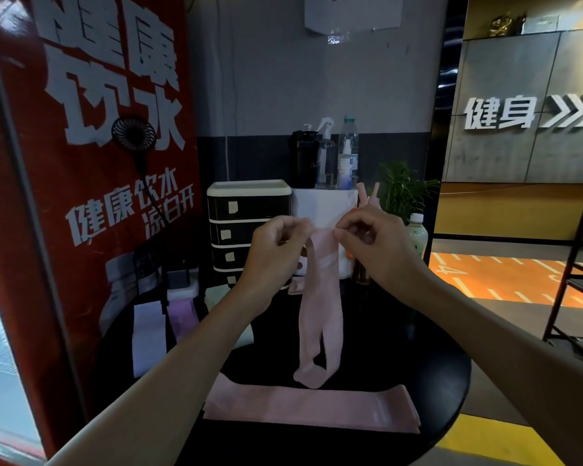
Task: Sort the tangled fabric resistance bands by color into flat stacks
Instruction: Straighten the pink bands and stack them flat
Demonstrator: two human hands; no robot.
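**Hands.** The left hand (276, 243) and the right hand (377, 247) each pinch, thumb against forefinger, the top edge of one pale pink fabric resistance band (320, 314). The other fingers are curled in.

**Task items.** The held band hangs twisted over the round black table (445, 381). Its lower loop reaches the far edge of a flat pink band stack (310, 408) near the person; whether they touch and how many layers the stack has cannot be told. At far left lie one white band (148, 334) and one lilac band (182, 317).

**Containers.** One black-and-white drawer unit (249, 210) shows four closed drawers. Their contents are hidden and their stickers illegible.

**Writing.** The red banner (91, 196) reads "健康饮水 凉白开". The wall sign (498, 112) reads "健身".
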